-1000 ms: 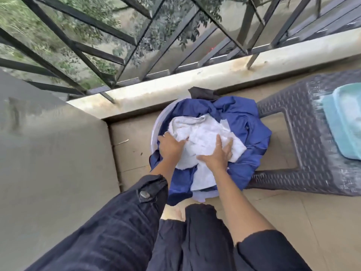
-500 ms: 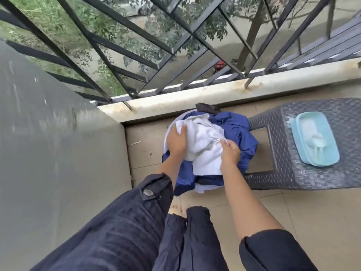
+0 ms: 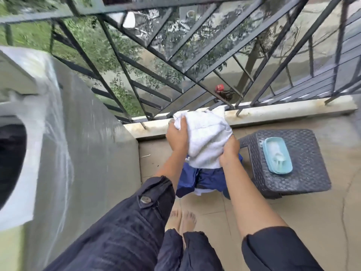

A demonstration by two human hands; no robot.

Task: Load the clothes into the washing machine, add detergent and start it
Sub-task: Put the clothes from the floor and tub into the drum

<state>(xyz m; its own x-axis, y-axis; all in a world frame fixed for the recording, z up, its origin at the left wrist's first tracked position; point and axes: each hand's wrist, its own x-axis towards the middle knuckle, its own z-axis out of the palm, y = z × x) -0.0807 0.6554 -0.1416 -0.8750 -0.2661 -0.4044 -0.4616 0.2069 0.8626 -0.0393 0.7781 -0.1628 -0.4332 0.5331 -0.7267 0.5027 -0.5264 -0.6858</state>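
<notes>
A white towel (image 3: 207, 137) is gripped by the left hand (image 3: 176, 136) and the right hand (image 3: 229, 153), fingers clenched into the cloth on either side. It is held above the blue clothes (image 3: 205, 178), beside a woven stool (image 3: 304, 145). The washing machine (image 3: 23, 133) is seen at the far left.

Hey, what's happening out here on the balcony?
A person is doing laundry. The left hand and right hand both have a grip on a bundle of white cloth, held up above a pile of blue clothes on the floor. The washing machine stands at the left with its dark opening showing; the cloth is not yet in it. A teal dish sits on the woven stool to the right.
</notes>
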